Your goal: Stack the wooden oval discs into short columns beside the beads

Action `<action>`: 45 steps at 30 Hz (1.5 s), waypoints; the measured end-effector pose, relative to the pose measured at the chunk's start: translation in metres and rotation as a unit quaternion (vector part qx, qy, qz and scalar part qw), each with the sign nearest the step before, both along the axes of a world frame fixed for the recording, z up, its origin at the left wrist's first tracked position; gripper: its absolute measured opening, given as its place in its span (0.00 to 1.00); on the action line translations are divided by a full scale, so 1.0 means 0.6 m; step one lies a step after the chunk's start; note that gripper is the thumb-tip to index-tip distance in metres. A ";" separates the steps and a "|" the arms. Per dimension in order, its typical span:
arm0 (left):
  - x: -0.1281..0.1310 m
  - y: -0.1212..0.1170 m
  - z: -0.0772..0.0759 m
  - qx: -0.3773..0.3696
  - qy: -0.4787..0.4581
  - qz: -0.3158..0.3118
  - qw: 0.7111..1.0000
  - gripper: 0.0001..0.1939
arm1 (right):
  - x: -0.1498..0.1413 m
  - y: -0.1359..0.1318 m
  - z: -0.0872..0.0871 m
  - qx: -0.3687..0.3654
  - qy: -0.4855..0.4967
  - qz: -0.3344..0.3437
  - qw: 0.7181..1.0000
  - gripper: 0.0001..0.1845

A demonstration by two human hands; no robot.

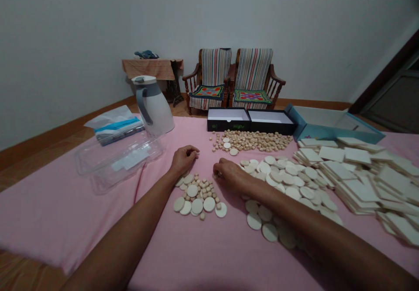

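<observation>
The left hand (183, 160) rests curled at the far edge of a mixed heap of wooden discs and small round pieces (196, 195) on a pink sheet (65, 212), and the right hand (229, 176) lies curled just beside that heap, next to a spread of larger discs (284, 179). Both grips look narrow, but I cannot tell whether either hand holds anything. Farther off, a pile of small pieces (252, 140) lies before an open black box (250, 122), square tiles (356, 173) are stacked to the right, and a clear plastic box (121, 162) and a white jug (157, 107) stand to the left.
</observation>
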State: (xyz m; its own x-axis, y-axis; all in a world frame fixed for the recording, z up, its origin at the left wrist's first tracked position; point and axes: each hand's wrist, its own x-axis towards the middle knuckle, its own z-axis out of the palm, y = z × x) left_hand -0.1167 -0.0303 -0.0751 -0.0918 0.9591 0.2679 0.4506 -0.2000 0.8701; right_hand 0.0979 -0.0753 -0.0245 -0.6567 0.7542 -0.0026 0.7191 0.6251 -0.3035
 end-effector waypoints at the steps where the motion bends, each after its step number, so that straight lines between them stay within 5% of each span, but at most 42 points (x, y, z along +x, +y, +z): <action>1: 0.000 0.000 0.000 0.000 0.001 0.000 1.000 0.10 | 0.008 0.014 0.006 0.001 -0.002 -0.009 1.000 0.11; 9: 0.001 -0.003 0.004 -0.002 -0.005 -0.002 1.000 0.10 | 0.057 0.117 0.064 0.148 -0.041 -0.211 0.965 0.16; 14: 0.000 -0.004 0.005 -0.001 -0.002 0.002 1.000 0.10 | 0.036 0.106 0.042 0.074 -0.111 -0.185 0.974 0.14; 22: -0.001 0.000 -0.001 0.001 0.003 0.002 1.000 0.10 | 0.037 0.098 0.019 0.069 -0.114 -0.195 0.972 0.16; 28: 0.000 0.000 0.001 0.001 0.001 0.004 1.000 0.10 | 0.107 0.104 0.074 0.037 -0.097 -0.160 0.982 0.09; 33: -0.001 0.000 0.001 -0.001 0.004 0.003 1.000 0.09 | 0.205 0.102 0.145 -0.115 -0.105 -0.077 0.985 0.06; 35: -0.002 0.001 0.000 0.000 0.005 0.003 1.000 0.09 | 0.212 0.106 0.155 -0.115 -0.084 -0.071 0.987 0.06; 39: -0.002 -0.001 0.001 0.003 0.004 0.003 1.000 0.09 | 0.152 0.126 0.127 -0.010 -0.051 -0.123 0.991 0.08; 45: -0.001 -0.003 0.001 0.004 0.008 0.002 1.000 0.09 | 0.041 0.165 0.052 0.051 -0.069 -0.078 0.993 0.22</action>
